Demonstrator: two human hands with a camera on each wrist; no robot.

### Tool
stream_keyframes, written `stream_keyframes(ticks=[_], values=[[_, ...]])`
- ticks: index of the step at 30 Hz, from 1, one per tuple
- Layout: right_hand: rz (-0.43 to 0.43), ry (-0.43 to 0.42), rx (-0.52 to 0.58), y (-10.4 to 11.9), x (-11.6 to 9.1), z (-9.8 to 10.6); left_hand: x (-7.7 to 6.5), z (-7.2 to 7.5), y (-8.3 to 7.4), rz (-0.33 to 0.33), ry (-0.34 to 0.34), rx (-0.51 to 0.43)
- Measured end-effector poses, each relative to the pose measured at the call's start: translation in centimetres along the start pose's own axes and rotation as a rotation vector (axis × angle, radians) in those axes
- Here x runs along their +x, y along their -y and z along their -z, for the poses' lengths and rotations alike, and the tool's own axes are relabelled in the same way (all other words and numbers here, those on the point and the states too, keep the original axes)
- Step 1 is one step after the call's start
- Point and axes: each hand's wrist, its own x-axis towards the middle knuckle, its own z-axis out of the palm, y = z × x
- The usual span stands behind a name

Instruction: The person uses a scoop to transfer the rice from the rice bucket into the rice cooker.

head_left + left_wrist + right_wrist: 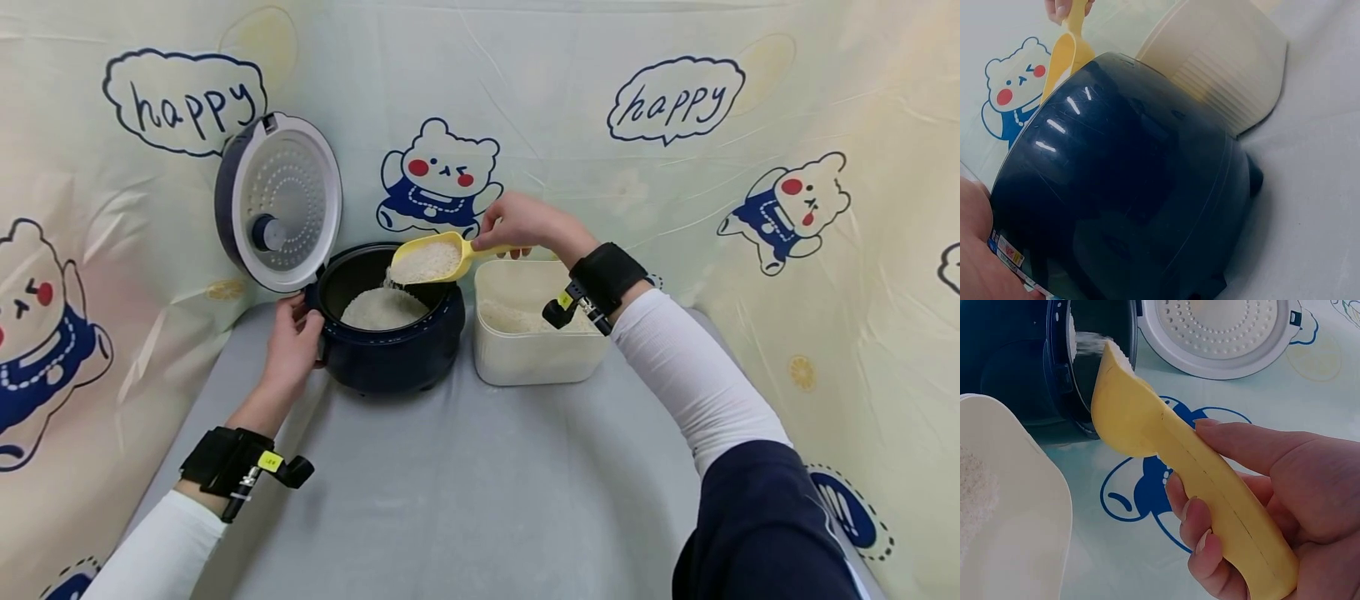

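Note:
My right hand (525,223) grips the handle of a yellow scoop (1204,475), which is tilted over the open rice cooker (390,358). White rice (427,262) fills the scoop's bowl, and some of it streams off the tip into the pot. A mound of rice (384,309) lies inside the dark pot. At the cooker's left side, my left hand (294,337) holds on near the lid hinge, thumb in front and fingers partly hidden behind. In the left wrist view, only part of that hand (974,240) shows beside the cooker's dark blue wall.
The cooker's lid (288,200) stands raised at the back left. A cream plastic container (536,358) with rice inside stands close to the cooker's right. Grey cloth (480,483) covers the table, and a printed curtain (570,100) hangs right behind it.

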Motion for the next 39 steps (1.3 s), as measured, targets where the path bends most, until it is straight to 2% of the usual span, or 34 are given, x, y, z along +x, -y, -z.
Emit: stream_keyframes(ticks=[19, 29, 39], values=[[-0.026, -0.022, -0.049, 1.1, -0.3, 0.0, 0.5, -0.3, 0.5, 0.001, -0.024, -0.006], [0.008, -0.038, -0.104, 1.5, -0.4, -0.3, 0.2, -0.1, 0.4, -0.006, -0.017, 0.005], [0.004, -0.058, -0.135, 1.8, -0.4, -0.5, 0.1, -0.2, 0.2, -0.004, -0.027, 0.020]])
